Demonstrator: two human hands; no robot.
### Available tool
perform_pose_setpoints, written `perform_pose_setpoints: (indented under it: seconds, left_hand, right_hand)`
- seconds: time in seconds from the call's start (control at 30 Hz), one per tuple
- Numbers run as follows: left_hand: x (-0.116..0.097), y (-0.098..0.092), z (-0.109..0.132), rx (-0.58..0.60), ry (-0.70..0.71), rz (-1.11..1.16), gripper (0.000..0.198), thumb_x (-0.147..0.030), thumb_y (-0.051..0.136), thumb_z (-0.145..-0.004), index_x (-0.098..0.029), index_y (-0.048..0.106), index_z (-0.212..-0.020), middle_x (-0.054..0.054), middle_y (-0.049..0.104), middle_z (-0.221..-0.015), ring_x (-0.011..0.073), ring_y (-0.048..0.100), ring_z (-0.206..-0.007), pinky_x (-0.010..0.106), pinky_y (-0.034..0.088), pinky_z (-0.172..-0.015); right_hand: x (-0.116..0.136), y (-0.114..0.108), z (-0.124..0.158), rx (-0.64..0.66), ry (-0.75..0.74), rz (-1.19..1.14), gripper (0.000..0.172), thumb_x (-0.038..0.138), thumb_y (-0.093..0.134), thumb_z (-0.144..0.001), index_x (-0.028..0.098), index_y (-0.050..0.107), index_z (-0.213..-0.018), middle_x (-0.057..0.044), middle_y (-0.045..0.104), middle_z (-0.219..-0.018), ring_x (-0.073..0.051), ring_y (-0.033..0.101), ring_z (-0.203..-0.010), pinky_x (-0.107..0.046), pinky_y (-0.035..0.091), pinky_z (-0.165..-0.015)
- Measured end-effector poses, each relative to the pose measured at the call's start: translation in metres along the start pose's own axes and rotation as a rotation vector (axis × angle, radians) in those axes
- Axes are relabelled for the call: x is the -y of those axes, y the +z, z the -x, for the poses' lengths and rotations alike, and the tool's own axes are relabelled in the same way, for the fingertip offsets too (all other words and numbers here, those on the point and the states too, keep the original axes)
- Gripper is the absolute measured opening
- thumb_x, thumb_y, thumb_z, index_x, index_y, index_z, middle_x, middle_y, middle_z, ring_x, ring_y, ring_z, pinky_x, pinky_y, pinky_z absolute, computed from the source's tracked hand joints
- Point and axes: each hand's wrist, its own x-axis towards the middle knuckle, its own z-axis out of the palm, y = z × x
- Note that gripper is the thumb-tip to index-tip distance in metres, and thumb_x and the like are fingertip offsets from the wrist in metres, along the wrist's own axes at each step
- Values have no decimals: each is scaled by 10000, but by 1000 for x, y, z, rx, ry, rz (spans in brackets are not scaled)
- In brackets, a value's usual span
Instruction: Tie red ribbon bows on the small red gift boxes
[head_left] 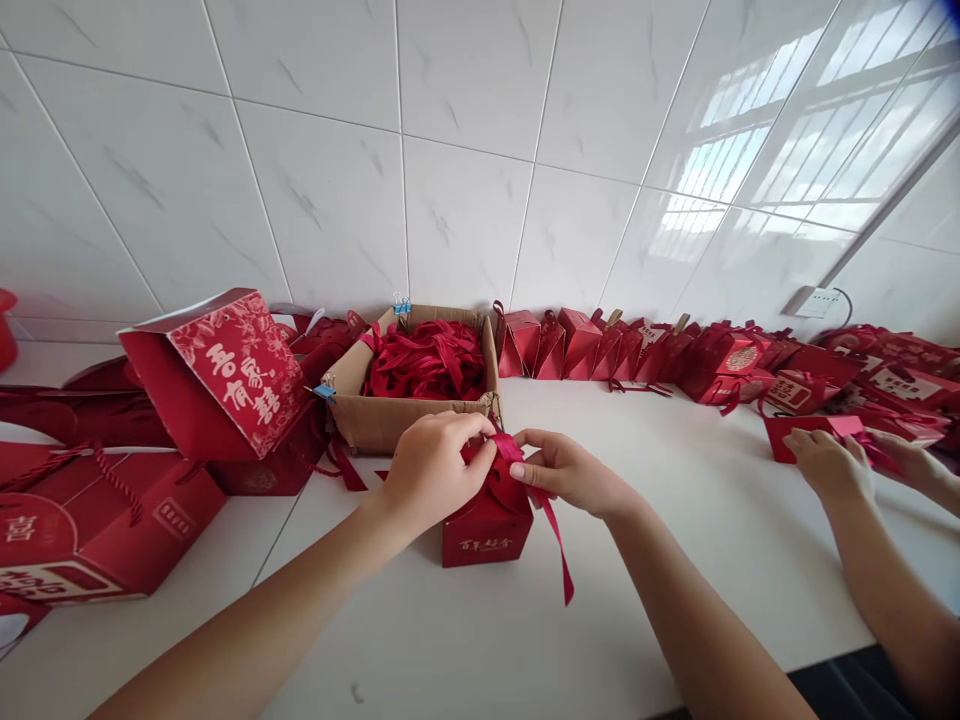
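A small red gift box with gold lettering stands on the white table in front of me. A red ribbon runs across its top and hangs down its right side. My left hand is closed, pinching the ribbon at the top of the box. My right hand pinches the same ribbon from the right, its fingertips meeting those of the left.
A cardboard box full of red ribbons sits just behind. A large red gift bag and flat red bags lie at left. A row of finished red boxes lines the tiled wall. Another person's hands hold a red piece at right.
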Motion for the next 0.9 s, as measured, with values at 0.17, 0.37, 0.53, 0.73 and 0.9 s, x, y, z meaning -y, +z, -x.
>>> perform_pose_setpoints:
  seconds: [0.17,0.37,0.53,0.73,0.9]
  left_hand:
    - [1,-5,-1,-1,40,3,164,-224,493,-846,-184,618,-746,6,692,-744,157,618,-694,263,416,-598]
    - [1,-1,-1,-52,112,-64,166,-201,480,-838,-177,614,-744,10,676,-714,167,598,-678,290,413,-624]
    - [1,3,1,-34,139,-133,205,-207,451,-844,-171,610,-719,18,642,-661,187,577,-674,332,409,-669]
    - [6,-15,-4,217,-32,219,149,-198,479,-780,-213,598,-869,-9,630,-785,145,571,-709,250,430,-619]
    - [19,-28,-7,424,-315,147,172,-383,516,-762,-215,515,-797,-5,598,-723,144,542,-572,243,380,-493]
  right_hand:
    - [-16,12,-2,-164,-94,-86,377,513,601,-818,160,534,-935,53,486,-558,-75,387,-512,-226,284,-522]
    - [-20,23,-2,-246,-113,-2,359,466,644,-792,166,571,-975,51,497,-553,-91,467,-512,-227,355,-522]
    - [-18,36,-6,-407,-152,217,318,445,622,-801,147,653,-906,56,439,-511,-78,402,-465,-221,302,-469]
    - [-23,42,-10,-545,-212,210,289,436,641,-778,154,697,-747,22,447,-593,-85,357,-529,-234,295,-492]
    - [-25,41,-6,-520,-295,317,185,359,616,-817,202,710,-797,-43,623,-850,-159,511,-762,-279,410,-672]
